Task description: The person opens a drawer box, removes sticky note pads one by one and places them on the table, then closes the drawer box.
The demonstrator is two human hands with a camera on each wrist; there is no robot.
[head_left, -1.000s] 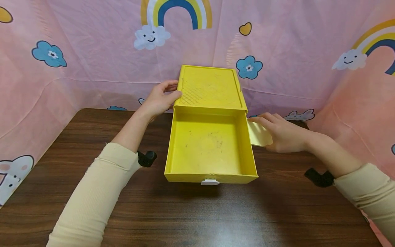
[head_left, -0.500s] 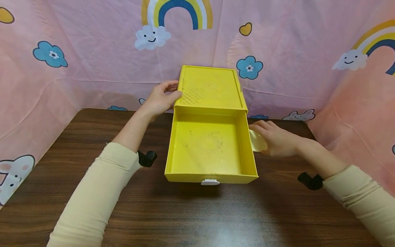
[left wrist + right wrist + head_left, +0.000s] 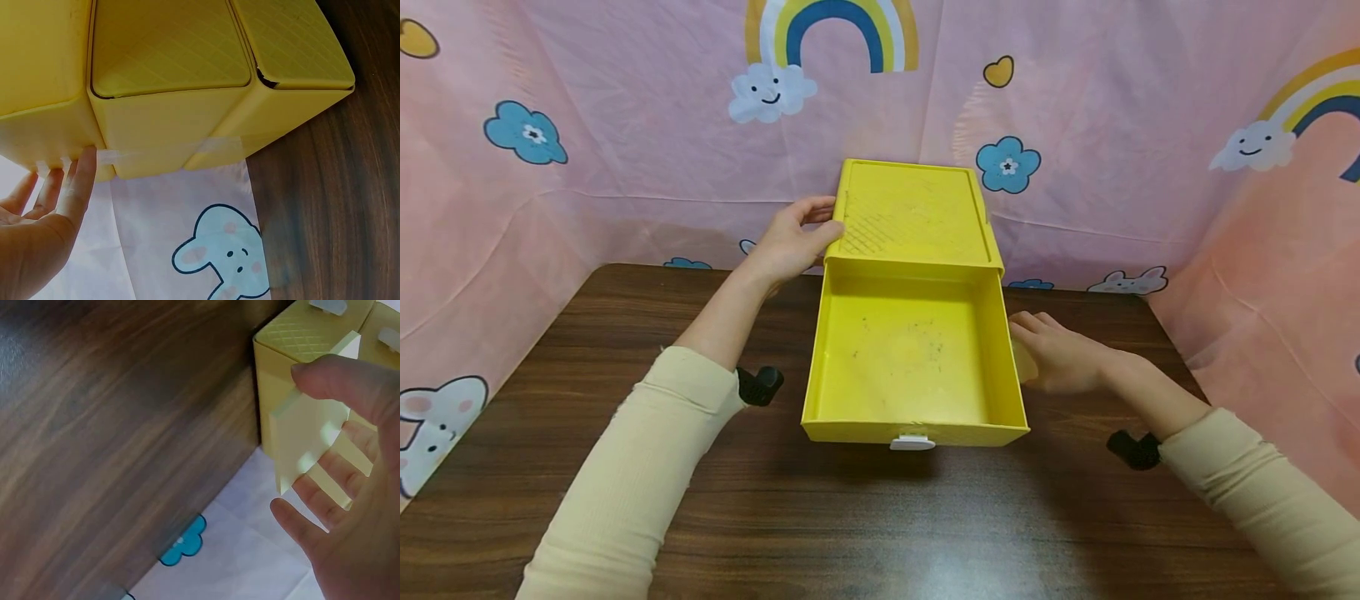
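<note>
On the worktop (image 3: 715, 525), the yellow cabinet (image 3: 917, 212) and its pulled-out drawer (image 3: 850, 432) stay put. The left hand (image 3: 792, 242), fingers extended, rests against the cabinet. The right hand (image 3: 1063, 358), clamped on a pale slab (image 3: 306, 434), sits nearer the drawer front than a moment ago; the slab remains outside, so handling seems centred alongside.

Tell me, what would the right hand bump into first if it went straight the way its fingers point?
Probably the open yellow drawer's side wall, though the pale slab in the right hand might touch it first. Height is hard to judge, so it could slip underneath.
</note>
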